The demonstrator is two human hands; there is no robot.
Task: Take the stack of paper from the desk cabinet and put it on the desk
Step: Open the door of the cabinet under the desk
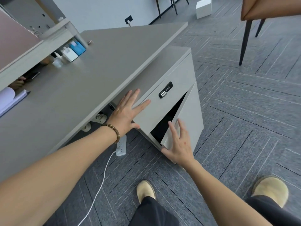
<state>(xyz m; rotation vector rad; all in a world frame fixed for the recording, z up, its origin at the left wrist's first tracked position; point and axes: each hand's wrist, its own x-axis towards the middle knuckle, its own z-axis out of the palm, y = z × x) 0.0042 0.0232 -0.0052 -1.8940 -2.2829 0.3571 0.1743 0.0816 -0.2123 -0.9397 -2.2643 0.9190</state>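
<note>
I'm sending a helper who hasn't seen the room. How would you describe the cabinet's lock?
Find the grey desk; the pale cabinet stands under its end. On the upper drawer front, above the half-open door, is the lock: small, black, with a chrome latch, the panel's only dark fitting.

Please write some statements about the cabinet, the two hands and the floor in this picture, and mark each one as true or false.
1. The cabinet door is partly open, showing a dark gap. True.
2. The left hand grips the keypad lock. False: it lies flat with spread fingers on the drawer front, apart from the lock.
3. The right hand touches the door's edge. True.
4. The stack of paper is already held in one hand. False: both hands are empty, and the cabinet's inside is too dark to see.
5. A white power strip lies on the carpet under the desk. True.
</note>
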